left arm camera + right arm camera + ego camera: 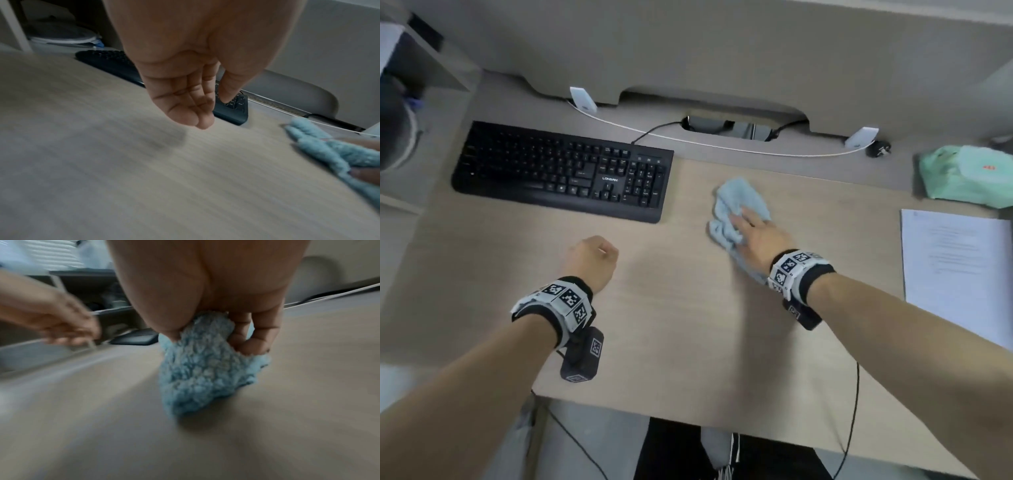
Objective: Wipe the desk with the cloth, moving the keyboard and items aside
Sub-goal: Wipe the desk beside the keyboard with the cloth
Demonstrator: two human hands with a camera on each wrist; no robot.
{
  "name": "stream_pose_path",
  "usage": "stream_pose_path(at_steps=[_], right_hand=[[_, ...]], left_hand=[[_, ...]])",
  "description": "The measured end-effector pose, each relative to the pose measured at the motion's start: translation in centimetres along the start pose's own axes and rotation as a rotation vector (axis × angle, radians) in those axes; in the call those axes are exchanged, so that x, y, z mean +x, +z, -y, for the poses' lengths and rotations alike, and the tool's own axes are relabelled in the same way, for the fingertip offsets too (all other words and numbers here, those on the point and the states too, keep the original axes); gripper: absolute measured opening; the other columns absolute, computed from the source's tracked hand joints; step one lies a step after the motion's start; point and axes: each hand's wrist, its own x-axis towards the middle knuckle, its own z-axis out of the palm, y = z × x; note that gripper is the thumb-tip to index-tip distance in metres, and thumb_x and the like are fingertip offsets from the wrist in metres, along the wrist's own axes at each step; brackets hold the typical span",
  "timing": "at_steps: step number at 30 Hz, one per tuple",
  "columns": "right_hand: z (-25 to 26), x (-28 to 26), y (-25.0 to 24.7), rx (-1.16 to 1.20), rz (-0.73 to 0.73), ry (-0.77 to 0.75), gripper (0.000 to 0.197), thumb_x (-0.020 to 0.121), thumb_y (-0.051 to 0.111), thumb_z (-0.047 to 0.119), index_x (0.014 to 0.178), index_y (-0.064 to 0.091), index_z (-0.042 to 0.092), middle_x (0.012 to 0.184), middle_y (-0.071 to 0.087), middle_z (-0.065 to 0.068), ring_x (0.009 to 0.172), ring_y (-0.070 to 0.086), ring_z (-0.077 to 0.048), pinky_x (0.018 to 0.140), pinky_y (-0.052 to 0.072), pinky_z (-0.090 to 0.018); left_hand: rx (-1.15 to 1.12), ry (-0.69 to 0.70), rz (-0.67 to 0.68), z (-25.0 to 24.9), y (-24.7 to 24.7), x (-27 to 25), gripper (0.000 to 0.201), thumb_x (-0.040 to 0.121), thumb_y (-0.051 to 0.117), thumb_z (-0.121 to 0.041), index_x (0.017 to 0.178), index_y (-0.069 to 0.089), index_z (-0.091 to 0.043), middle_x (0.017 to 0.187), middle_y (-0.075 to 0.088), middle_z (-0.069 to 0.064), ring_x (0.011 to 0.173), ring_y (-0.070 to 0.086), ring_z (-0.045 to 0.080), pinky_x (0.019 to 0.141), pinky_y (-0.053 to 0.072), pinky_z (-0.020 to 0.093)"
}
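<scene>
A fluffy light-blue cloth (pixel 736 202) (pixel 201 369) lies bunched on the wooden desk (pixel 688 325), right of centre. My right hand (pixel 753 229) (pixel 205 288) presses down on it, and the right wrist view shows the fingers curled into its folds. A black keyboard (pixel 561 171) (pixel 232 112) sits at the back left, its right end about a hand's width from the cloth. My left hand (pixel 594 257) (pixel 185 97) hovers just above the desk in front of the keyboard, fingers loosely curled and holding nothing. The cloth (pixel 329 149) also shows at the right of the left wrist view.
A stack of white papers (pixel 959 267) lies at the desk's right edge, and a green soft pack (pixel 962 178) sits behind it. A white cable (pixel 688 140) and a black plug (pixel 878 149) run along the back. Bare desk lies between my hands.
</scene>
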Motion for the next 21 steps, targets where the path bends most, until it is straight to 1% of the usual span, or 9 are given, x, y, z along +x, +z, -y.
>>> stream_pose_path(at_steps=[2,5,9,11,14,16,17,19,21], right_hand=[[-3.1,0.7,-2.5,-0.007,-0.027,0.134,0.064,0.100,0.042,0.029,0.155,0.008,0.024,0.164,0.000,0.003,0.142,0.031,-0.035,0.107,0.035,-0.044],[-1.6,1.7,-4.0,-0.016,-0.045,0.194,0.066,0.100,0.042,0.015,0.155,0.007,0.013,0.163,-0.003,-0.005,0.146,0.019,-0.037,0.115,0.028,-0.048],[5.6,1.4,0.3,-0.067,0.044,-0.051,0.076,0.095,0.052,0.029,0.154,0.005,0.018,0.162,-0.004,-0.010,0.135,0.035,-0.044,0.105,0.040,-0.049],[9.0,-0.2,2.8,-0.089,0.101,-0.176,0.076,0.092,0.057,0.029,0.152,0.010,0.019,0.160,0.000,-0.012,0.126,0.043,-0.044,0.097,0.046,-0.048],[15.1,-2.2,3.8,-0.024,0.179,-0.367,0.068,0.091,0.057,0.024,0.150,0.025,0.021,0.156,0.017,-0.009,0.120,0.050,-0.039,0.094,0.048,-0.043],[19.4,-1.8,3.5,0.068,0.169,-0.416,0.063,0.089,0.055,0.021,0.148,0.032,0.023,0.150,0.029,-0.004,0.116,0.054,-0.034,0.093,0.048,-0.041],[21.6,-1.0,3.3,0.108,0.141,-0.423,0.062,0.089,0.055,0.021,0.147,0.034,0.025,0.147,0.033,-0.002,0.115,0.055,-0.032,0.093,0.048,-0.040],[26.6,0.8,2.9,0.154,0.082,-0.443,0.063,0.088,0.057,0.024,0.146,0.035,0.027,0.143,0.037,0.001,0.115,0.055,-0.028,0.095,0.047,-0.040],[32.8,2.3,2.4,0.152,0.062,-0.484,0.064,0.088,0.060,0.028,0.147,0.034,0.026,0.141,0.039,0.002,0.117,0.054,-0.026,0.098,0.045,-0.039]], left_hand=[[-0.011,-0.014,-0.039,0.5,-0.1,-0.8,0.016,0.077,0.051,-0.037,0.079,0.062,-0.026,0.080,0.072,0.009,0.077,0.069,0.037,0.074,0.059,0.051],[-0.078,-0.090,-0.066,2.6,0.0,-1.9,0.025,0.072,0.049,-0.040,0.080,0.063,-0.020,0.085,0.073,0.011,0.082,0.069,0.038,0.078,0.058,0.052],[-0.147,-0.154,-0.058,5.7,-0.2,-2.4,0.029,0.065,0.047,-0.045,0.077,0.063,-0.023,0.085,0.073,0.008,0.082,0.070,0.037,0.081,0.057,0.051],[-0.168,-0.162,-0.068,7.0,-1.0,-2.1,0.029,0.064,0.047,-0.045,0.077,0.064,-0.025,0.083,0.073,0.007,0.081,0.070,0.036,0.079,0.058,0.052],[-0.182,-0.173,-0.114,9.4,-3.7,-2.1,0.029,0.061,0.047,-0.050,0.082,0.064,-0.041,0.082,0.074,0.004,0.081,0.071,0.033,0.077,0.059,0.051],[-0.172,-0.179,-0.109,11.7,-6.2,-2.2,0.029,0.059,0.043,-0.053,0.082,0.061,-0.051,0.083,0.074,0.004,0.082,0.071,0.033,0.079,0.059,0.046],[-0.177,-0.184,-0.108,12.6,-7.5,-2.6,0.026,0.061,0.043,-0.053,0.080,0.061,-0.051,0.084,0.074,0.005,0.082,0.071,0.034,0.080,0.059,0.045],[-0.202,-0.215,-0.146,14.4,-10.6,-4.0,0.019,0.067,0.048,-0.048,0.074,0.065,-0.041,0.085,0.075,0.007,0.084,0.071,0.034,0.084,0.057,0.043],[-0.200,-0.257,-0.217,17.0,-14.0,-5.7,0.015,0.077,0.056,-0.041,0.078,0.067,-0.031,0.087,0.075,0.006,0.089,0.070,0.032,0.090,0.055,0.040]])
